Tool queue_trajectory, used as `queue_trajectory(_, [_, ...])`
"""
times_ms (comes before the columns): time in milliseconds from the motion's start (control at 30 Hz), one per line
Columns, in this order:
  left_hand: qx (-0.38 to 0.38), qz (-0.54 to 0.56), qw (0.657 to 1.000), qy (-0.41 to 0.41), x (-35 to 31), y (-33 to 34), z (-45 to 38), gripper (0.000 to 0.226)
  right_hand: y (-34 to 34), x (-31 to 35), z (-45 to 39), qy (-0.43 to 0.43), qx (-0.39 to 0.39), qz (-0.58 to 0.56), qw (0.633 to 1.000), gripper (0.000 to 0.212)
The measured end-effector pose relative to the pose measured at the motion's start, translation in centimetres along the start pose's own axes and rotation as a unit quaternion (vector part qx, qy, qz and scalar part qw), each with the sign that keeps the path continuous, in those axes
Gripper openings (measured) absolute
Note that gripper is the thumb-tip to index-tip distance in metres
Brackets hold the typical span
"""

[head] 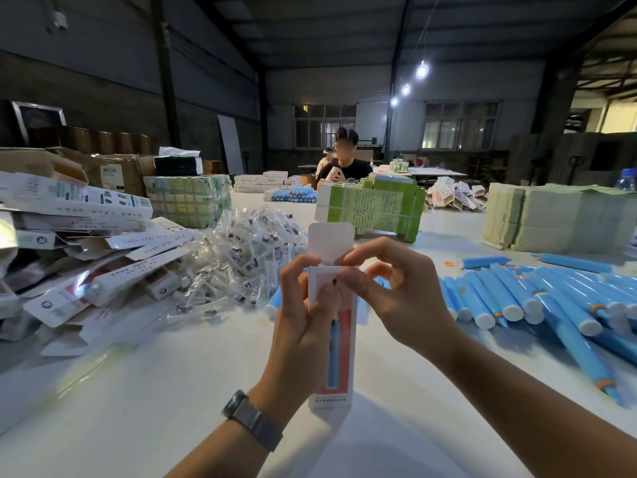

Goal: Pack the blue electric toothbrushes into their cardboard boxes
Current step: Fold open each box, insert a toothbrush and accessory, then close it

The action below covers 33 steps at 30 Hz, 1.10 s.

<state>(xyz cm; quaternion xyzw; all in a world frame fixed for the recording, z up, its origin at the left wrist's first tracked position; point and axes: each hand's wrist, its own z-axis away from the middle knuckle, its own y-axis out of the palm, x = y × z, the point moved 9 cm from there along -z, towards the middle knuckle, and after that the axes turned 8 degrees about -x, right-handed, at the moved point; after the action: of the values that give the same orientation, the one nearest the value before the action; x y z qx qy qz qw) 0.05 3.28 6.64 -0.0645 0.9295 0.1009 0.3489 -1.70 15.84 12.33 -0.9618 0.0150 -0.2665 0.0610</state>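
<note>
I hold a tall white and red cardboard box (pixel 339 353) upright in the middle of the view, its bottom on the white table (pixel 172 391). The top flap (pixel 331 241) stands open. My left hand (pixel 301 315) grips the box's upper left side. My right hand (pixel 389 288) pinches at the box's top edge by the flap. Whether a toothbrush is inside is hidden. A pile of blue electric toothbrushes (pixel 537 301) lies to the right. One more blue toothbrush (pixel 274 303) shows just left of the box, behind my left hand.
Filled and flat white boxes (pixel 89 243) are heaped at the left. A heap of bagged brush heads (pixel 241 260) lies beside them. Green carton stacks (pixel 372 208) and paper stacks (pixel 551 219) stand behind. A person (pixel 344 163) sits at the table's far side.
</note>
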Motion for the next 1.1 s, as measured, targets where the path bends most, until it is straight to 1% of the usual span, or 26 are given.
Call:
queue_trajectory(67, [-0.003, 0.000, 1.000, -0.002, -0.03, -0.10, -0.02, 0.020, 0.03, 0.05, -0.02, 0.000, 0.004, -0.005, 1.000, 0.011])
queue_trajectory(167, [-0.024, 0.005, 1.000, -0.017, 0.12, -0.42, -0.11, 0.011, 0.28, 0.50, -0.11, -0.005, 0.020, -0.024, 1.000, 0.014])
queue_trajectory(267, [-0.031, 0.001, 0.999, -0.026, 0.11, -0.36, -0.04, 0.014, 0.19, 0.68, -0.41, 0.010, 0.025, -0.056, 0.998, 0.021])
queue_trajectory(367, [-0.034, -0.010, 0.999, -0.019, -0.16, -0.33, 0.01, 0.011, 0.07, 0.86, -0.63, 0.002, 0.027, -0.056, 0.998, 0.025])
queue_trajectory(467, [-0.041, -0.015, 0.999, -0.025, -0.28, -0.37, -0.13, 0.014, 0.11, 0.75, -0.55, 0.001, 0.013, -0.066, 0.998, 0.034])
queue_trajectory(600, [-0.049, 0.014, 0.997, -0.055, -0.06, -0.48, -0.28, 0.012, -0.12, 0.61, -0.60, 0.008, -0.013, -0.074, 0.997, 0.038])
queue_trajectory(700, [-0.047, 0.010, 0.998, -0.043, -0.34, -0.44, -0.20, 0.014, -0.17, 0.49, -0.73, 0.031, -0.006, -0.088, 0.996, 0.058])
queue_trajectory(733, [-0.046, 0.008, 0.998, -0.035, -0.44, -0.41, -0.18, 0.014, -0.04, 0.42, -0.73, 0.040, 0.003, -0.091, 0.995, 0.060])
queue_trajectory(800, [-0.043, 0.006, 0.999, -0.021, -0.58, -0.30, -0.14, 0.017, 0.17, 0.27, -0.70, 0.053, 0.017, -0.087, 0.995, 0.054])
queue_trajectory(900, [-0.040, 0.020, 0.999, 0.001, -0.70, -0.19, -0.12, 0.028, 0.05, 0.09, -0.61, 0.072, 0.008, -0.105, 0.992, 0.044])
queue_trajectory(967, [-0.038, 0.021, 0.999, -0.001, -0.45, -0.29, -0.16, 0.032, 0.16, 0.22, -0.59, 0.070, 0.009, -0.102, 0.992, 0.036])
queue_trajectory(1100, [-0.038, -0.017, 0.999, 0.000, 0.04, -0.47, -0.15, 0.023, 0.20, 0.58, -0.46, 0.059, 0.017, -0.099, 0.993, 0.024])
